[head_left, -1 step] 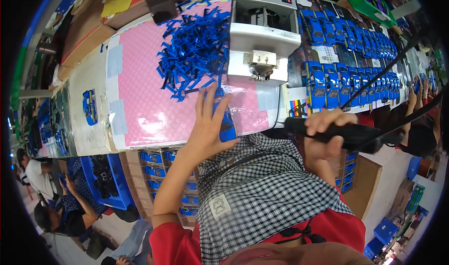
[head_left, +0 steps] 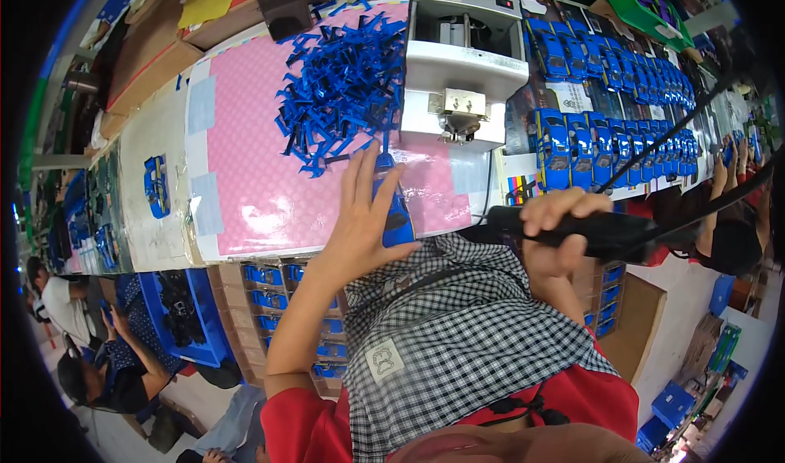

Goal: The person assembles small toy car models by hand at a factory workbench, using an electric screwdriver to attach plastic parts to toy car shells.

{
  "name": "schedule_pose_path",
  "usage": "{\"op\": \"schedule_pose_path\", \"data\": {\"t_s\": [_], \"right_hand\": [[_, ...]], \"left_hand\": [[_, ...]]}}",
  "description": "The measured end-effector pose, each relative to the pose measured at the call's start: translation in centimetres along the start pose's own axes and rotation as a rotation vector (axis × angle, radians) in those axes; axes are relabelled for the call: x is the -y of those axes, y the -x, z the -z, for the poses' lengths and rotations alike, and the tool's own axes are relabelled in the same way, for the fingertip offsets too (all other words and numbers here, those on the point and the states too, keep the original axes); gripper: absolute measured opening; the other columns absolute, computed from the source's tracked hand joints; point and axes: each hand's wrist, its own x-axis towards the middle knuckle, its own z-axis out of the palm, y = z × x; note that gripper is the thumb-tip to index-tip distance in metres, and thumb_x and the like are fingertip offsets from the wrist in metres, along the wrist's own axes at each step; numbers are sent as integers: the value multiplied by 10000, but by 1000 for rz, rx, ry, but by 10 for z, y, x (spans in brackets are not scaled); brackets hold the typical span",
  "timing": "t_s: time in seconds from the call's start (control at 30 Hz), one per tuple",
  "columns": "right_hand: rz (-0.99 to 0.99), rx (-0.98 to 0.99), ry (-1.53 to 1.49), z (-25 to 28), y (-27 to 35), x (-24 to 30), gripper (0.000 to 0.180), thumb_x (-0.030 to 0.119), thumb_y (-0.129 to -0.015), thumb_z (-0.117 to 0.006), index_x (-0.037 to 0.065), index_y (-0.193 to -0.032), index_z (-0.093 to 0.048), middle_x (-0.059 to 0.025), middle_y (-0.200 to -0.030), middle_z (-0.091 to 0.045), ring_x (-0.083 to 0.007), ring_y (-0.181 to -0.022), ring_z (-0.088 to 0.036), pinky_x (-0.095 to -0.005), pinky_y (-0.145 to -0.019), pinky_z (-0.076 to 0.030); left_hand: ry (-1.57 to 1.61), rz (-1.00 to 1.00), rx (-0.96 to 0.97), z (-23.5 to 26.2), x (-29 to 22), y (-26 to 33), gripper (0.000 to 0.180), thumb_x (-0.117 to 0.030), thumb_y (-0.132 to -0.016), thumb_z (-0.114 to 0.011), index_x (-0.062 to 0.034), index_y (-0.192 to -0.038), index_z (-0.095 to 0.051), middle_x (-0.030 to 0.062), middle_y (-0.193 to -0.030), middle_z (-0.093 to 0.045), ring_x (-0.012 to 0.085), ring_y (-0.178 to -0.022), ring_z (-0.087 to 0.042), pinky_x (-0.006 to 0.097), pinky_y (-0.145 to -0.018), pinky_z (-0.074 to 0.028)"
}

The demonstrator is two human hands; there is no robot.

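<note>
On the pink mat (head_left: pixel 245 136), near its front edge, a blue toy car body (head_left: pixel 398 218) lies under my left hand (head_left: pixel 357 212). My left fingers and thumb close around its side, hiding part of it. My right hand (head_left: pixel 562 230) is wrapped around a black electric screwdriver (head_left: pixel 617 232) with a cord at its rear. It is held level to the right of the car, its tip pointing left and apart from the car. A heap of small blue plastic strips (head_left: pixel 339 87) lies just beyond my left hand.
Beyond the car stands a grey-white screw feeder (head_left: pixel 462 71). Rows of blue toy cars (head_left: pixel 601 148) fill the right side of the table. Another blue car (head_left: pixel 156 187) lies at the left. Dark cables (head_left: pixel 654 140) hang at the right. People work nearby on both sides.
My right hand and the screwdriver have shifted slightly left. My left hand stays on the car.
</note>
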Motion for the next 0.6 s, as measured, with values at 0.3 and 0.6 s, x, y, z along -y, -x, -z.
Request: {"op": "schedule_pose_path", "data": {"t_s": [0.3, 0.6], "right_hand": [[-24, 93, 60, -11, 8, -18, 426, 370, -855, -631, 99, -998, -335, -59, -737, -477, -131, -539, -493, -280, -551, -473], [-25, 72, 81, -6, 9, -16, 417, 366, -863, -616, 97, -1005, -330, -55, -736, -472, -128, -552, -513, -287, -560, -487]], "left_hand": [[-340, 71, -219, 17, 62, -18, 200, 6, -709, -663, 15, -909, -648, 106, -932, -551, 274, -883, -509, 338, -710, -466], [83, 124, -177, 18, 31, -41, 133, -19, -731, -679, -13, -864, -691, 119, -762, -596, 241, -674, -556, 318, -647, -443]]}}
